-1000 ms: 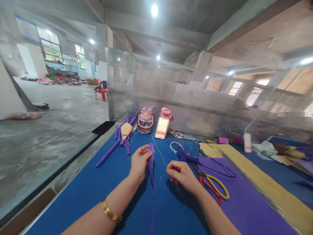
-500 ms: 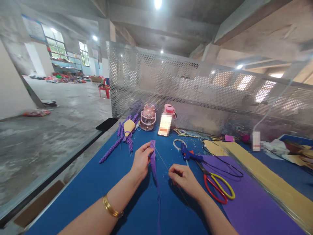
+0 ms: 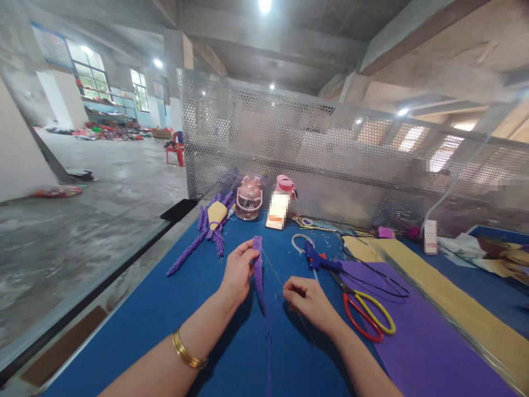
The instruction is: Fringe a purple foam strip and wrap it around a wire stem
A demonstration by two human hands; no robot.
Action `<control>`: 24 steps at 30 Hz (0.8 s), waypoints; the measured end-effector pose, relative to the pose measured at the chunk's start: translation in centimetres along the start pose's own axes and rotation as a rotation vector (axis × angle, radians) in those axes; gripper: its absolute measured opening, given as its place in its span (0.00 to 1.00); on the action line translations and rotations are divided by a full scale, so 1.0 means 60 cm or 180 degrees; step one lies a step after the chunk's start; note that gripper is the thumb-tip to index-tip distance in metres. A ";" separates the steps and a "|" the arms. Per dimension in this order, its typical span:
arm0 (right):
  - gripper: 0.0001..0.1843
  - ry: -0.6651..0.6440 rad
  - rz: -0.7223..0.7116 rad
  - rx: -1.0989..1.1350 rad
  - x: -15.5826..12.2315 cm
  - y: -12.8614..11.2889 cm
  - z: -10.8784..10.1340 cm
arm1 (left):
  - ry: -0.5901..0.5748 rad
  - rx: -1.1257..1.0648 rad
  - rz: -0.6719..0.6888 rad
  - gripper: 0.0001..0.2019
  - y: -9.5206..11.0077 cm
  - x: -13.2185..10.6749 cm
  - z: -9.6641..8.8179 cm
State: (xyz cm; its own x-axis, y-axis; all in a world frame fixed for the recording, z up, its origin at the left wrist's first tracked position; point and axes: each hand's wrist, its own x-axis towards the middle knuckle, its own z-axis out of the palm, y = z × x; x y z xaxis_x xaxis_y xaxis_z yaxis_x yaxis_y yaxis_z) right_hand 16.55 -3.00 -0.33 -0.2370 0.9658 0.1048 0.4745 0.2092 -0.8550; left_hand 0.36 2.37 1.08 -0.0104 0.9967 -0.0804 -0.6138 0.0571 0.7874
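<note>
Between the thumb and fingers of my left hand [image 3: 238, 271] is the top of a long purple strip [image 3: 258, 278], which hangs down over the blue table. My right hand [image 3: 308, 302] is pinched around a thin wire [image 3: 273, 269]. The wire slants from the strip's upper end down to my right fingers and shows again below them. Right of my right hand lie a blue glue gun [image 3: 320, 259] and scissors [image 3: 367, 315] with one red and one yellow handle. Left of my left hand is a bunch of purple flower sprigs [image 3: 188, 255] with a yellow piece on it.
A pink bottle [image 3: 249, 199] and a lit phone [image 3: 278, 212] stand at the back, before a perforated metal screen [image 3: 339, 160]. Purple sheet material [image 3: 417, 336] and yellow sheets [image 3: 463, 303] cover the right side. The table's left edge borders the floor.
The view has shifted slightly. My hands, the purple strip and the wire keep nearly the same positions and grips.
</note>
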 end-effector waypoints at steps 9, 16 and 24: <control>0.08 -0.0011 -0.0014 -0.0028 0.001 0.005 0.001 | -0.0049 -0.0080 0.0020 0.10 -0.001 0.002 -0.002; 0.08 0.0017 -0.0040 -0.0151 0.002 0.007 0.001 | -0.0025 0.0015 0.0050 0.12 -0.002 0.004 -0.004; 0.09 0.0063 -0.0170 -0.0334 0.002 0.007 -0.002 | 0.0079 -0.0014 0.0008 0.11 0.004 0.001 -0.002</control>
State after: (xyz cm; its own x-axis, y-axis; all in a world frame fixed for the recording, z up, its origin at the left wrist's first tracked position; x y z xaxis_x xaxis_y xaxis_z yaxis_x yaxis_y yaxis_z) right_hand 16.80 -2.76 -0.64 -0.2480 0.9555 0.1596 0.5481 0.2742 -0.7902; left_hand 0.12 2.40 1.18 -0.0314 0.9951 -0.0936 -0.6171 0.0543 0.7850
